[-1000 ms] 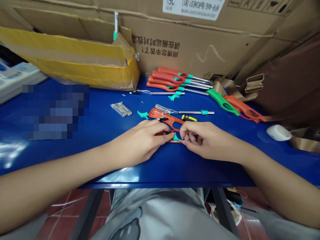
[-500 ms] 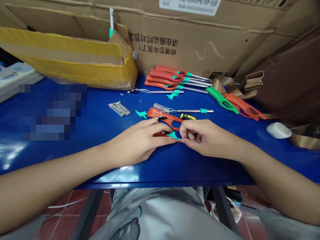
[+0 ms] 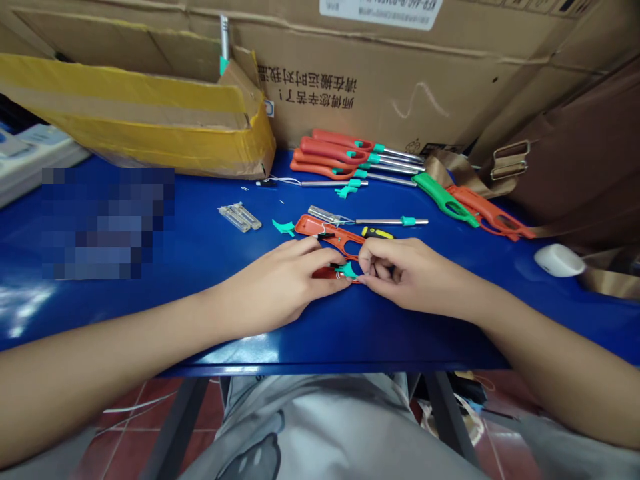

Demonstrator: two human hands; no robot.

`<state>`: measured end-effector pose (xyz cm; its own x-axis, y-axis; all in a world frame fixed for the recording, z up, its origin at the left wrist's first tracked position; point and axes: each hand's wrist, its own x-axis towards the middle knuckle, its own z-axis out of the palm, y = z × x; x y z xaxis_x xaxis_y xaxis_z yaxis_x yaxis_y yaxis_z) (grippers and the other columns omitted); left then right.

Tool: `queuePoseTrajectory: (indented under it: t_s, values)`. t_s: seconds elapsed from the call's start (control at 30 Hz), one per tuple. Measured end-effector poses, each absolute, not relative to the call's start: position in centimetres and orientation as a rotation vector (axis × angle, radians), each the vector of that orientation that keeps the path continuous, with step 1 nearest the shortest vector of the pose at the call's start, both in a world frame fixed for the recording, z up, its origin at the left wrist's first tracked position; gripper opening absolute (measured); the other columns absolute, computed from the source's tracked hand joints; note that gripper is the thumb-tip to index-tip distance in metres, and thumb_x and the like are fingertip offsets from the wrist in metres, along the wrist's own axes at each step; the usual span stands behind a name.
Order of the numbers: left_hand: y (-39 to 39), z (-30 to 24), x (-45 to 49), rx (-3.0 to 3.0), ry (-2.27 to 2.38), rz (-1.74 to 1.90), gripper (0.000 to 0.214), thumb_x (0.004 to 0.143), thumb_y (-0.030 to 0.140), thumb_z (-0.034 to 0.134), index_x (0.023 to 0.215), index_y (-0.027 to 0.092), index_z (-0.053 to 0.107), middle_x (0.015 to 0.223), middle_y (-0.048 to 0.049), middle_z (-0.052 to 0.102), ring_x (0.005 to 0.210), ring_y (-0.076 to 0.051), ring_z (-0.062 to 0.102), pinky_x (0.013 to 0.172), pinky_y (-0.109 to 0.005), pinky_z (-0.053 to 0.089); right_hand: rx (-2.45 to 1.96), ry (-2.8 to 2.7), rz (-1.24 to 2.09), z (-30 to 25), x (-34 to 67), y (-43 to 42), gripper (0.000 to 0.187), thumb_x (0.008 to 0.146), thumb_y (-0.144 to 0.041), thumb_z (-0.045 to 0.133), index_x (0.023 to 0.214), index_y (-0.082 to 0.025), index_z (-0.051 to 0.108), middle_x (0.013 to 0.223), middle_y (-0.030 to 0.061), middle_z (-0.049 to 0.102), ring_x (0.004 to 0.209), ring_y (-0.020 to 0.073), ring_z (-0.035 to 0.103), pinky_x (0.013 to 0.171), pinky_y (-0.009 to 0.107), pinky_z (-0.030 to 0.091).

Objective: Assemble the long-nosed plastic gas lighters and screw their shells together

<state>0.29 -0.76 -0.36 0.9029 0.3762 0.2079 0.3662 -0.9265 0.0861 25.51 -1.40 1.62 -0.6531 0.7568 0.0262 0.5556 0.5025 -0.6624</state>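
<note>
An orange lighter shell [image 3: 334, 237] lies open on the blue table [image 3: 200, 247], near its front edge. My left hand [image 3: 280, 283] rests on the table with its fingertips pressed onto the shell's near end. My right hand [image 3: 405, 273] pinches a small teal trigger piece [image 3: 347, 270] against that same end. The fingertips of both hands meet there and hide part of the shell.
Behind lie a yellow-black screwdriver [image 3: 377, 233], a metal tube with teal collar [image 3: 385, 221], a loose teal trigger [image 3: 283, 228], two small clear parts [image 3: 240, 217], a stack of red lighters [image 3: 345, 157], green and orange shells [image 3: 470, 207], a white object [image 3: 559, 259], and cardboard boxes [image 3: 150, 113].
Both hands stay at the shell's near end. The teal trigger piece has shifted slightly left under the fingertips; the view has moved a little.
</note>
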Motion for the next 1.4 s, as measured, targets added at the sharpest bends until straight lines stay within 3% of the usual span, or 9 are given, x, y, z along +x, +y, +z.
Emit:
queuePoseTrajectory:
  t_s: [1.07, 1.23, 1.4]
  values:
    - [-0.6, -0.9, 0.0, 2.804, 0.642, 0.614, 0.03, 0.096, 0.013, 0.056, 0.117, 0.024, 0.075, 0.132, -0.0077, 0.065, 0.114, -0.023, 0.065, 0.097, -0.037, 0.057, -1.125, -2.347, 0.972, 0.7, 25.7, -0.9, 0.012, 0.088, -0.015, 0.065, 0.082, -0.019, 0.055, 0.061, -0.0091, 0.045, 0.053, 0.006, 0.04, 0.051, 0.018, 0.033]
    - [-0.1, -0.8, -0.4, 2.685, 0.657, 0.696, 0.019, 0.096, 0.024, 0.064, 0.11, 0.022, 0.076, 0.13, -0.0088, 0.066, 0.112, -0.021, 0.068, 0.096, -0.033, 0.057, -1.138, -2.317, 1.025, 0.3, 25.9, -0.8, 0.008, 0.086, -0.014, 0.063, 0.085, -0.019, 0.056, 0.061, -0.009, 0.045, 0.052, 0.0065, 0.041, 0.051, 0.018, 0.034]
    - [2.0, 0.8, -1.6, 2.747, 0.864, 0.88, 0.021, 0.095, 0.025, 0.065, 0.113, 0.02, 0.074, 0.113, -0.0081, 0.072, 0.104, -0.021, 0.067, 0.092, -0.036, 0.057, -1.16, -2.337, 0.983, 0.2, 26.0, -0.4, 0.005, 0.086, -0.015, 0.062, 0.09, -0.017, 0.062, 0.065, -0.0062, 0.049, 0.056, 0.0083, 0.045, 0.055, 0.02, 0.037]
